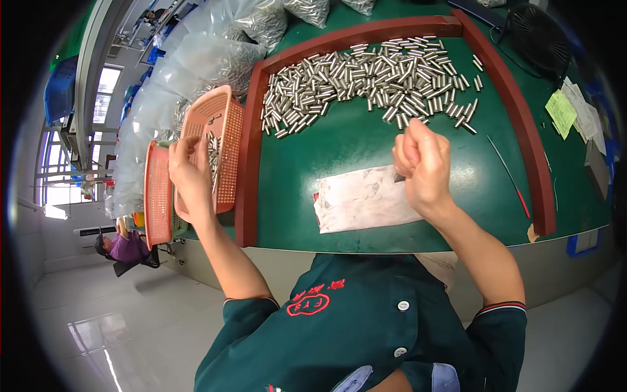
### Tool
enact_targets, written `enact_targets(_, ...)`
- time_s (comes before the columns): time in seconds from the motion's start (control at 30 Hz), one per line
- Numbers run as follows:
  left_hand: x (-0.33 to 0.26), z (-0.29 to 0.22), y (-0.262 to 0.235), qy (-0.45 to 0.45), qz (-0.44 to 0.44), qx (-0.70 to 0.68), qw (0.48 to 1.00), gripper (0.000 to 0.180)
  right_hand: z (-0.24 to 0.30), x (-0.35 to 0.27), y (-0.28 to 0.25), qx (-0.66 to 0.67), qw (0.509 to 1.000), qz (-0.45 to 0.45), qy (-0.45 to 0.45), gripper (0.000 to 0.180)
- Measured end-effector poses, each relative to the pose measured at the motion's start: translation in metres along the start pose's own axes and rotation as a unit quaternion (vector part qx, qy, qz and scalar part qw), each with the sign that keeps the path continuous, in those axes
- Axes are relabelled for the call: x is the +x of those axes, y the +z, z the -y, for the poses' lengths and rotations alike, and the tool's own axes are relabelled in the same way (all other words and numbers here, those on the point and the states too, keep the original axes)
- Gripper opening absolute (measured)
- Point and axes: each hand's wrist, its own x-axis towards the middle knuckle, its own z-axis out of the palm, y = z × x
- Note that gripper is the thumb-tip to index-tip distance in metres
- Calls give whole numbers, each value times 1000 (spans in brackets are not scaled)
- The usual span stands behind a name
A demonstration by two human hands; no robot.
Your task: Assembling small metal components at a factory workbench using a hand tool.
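Over the salmon-coloured plastic basket [230, 157] at the left is my left hand [191, 173]. Its fingers are bent, with a gap between thumb and fingers, and no held piece shows. Short metal pins [213, 151] lie in the basket beside the thumb. My right hand [423, 166] is closed above the right end of a stained white cloth [362, 196]. What its fingers hold, if anything, is hidden; a small dark patch shows below the palm. Beyond it spreads a large heap of shiny metal pins [366, 75] on the green table [294, 170].
A dark red raised frame [513, 124] borders the work area. Inside it lies a thin tool with a red handle [516, 189]. Another pink basket [158, 196] and clear bags of pins [209, 59] are at left. A black fan [535, 39] and papers [567, 114] sit right; a seated person [127, 248] is far left.
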Motion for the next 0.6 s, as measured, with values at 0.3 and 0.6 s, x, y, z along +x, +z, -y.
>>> enact_targets(0.3,-19,-84,90,103,108,-207,967,5,2,0,3,14,1000,5,-2,44)
enact_targets(0.6,-24,-86,117,86,133,-154,975,9,2,5,1,30,999,-26,24,43)
